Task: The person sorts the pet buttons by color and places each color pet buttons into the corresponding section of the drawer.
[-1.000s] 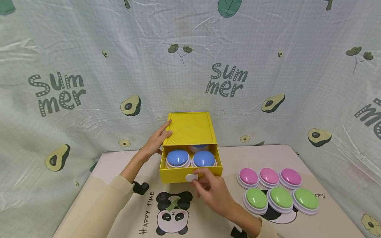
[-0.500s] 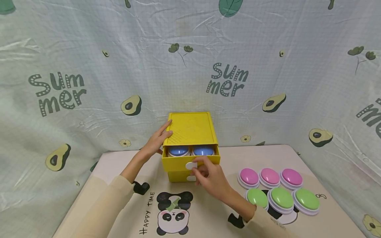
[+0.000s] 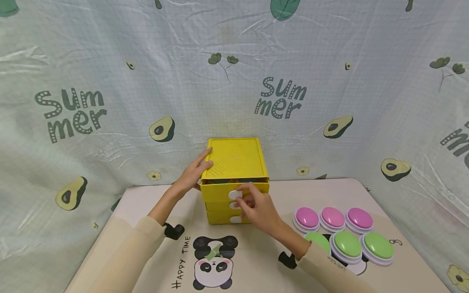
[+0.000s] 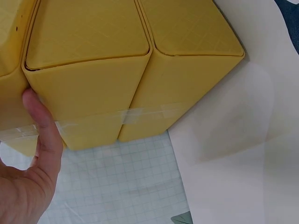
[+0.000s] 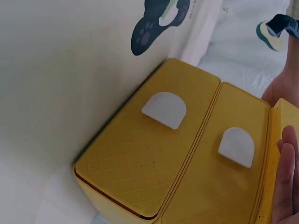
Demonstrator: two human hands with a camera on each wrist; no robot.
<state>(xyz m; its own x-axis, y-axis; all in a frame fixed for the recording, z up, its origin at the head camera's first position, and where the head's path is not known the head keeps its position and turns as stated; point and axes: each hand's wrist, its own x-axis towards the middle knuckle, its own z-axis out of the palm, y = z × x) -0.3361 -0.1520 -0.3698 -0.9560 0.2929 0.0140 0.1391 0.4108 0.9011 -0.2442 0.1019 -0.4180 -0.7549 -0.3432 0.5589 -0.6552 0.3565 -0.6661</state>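
Note:
A yellow three-tier drawer box [image 3: 234, 156] stands at the back of the table, with white tabs on its drawers. Its top drawer [image 3: 218, 193] juts out slightly and leaves a narrow dark gap under the lid; the two lower drawers [image 5: 140, 140] sit flush. My left hand [image 3: 191, 174] rests against the box's left side, fingers extended over the top edge; the left wrist view shows a digit along the side wall. With thumb and forefinger, my right hand [image 3: 261, 209] pinches the top drawer's white tab [image 3: 234, 195]. Whatever the drawer holds is mostly hidden.
To the right lie pink push lights [image 3: 307, 218] in a row, with green push lights [image 3: 345, 245] in front, one partly behind the right forearm. A panda print [image 3: 213, 270] marks the table mat. A patterned curtain [image 3: 234, 97] hangs close behind the box.
The top drawer has slid back into the box with my right hand on its tab, covering the blue push lights and revealing the lower drawers. My left hand has stayed put.

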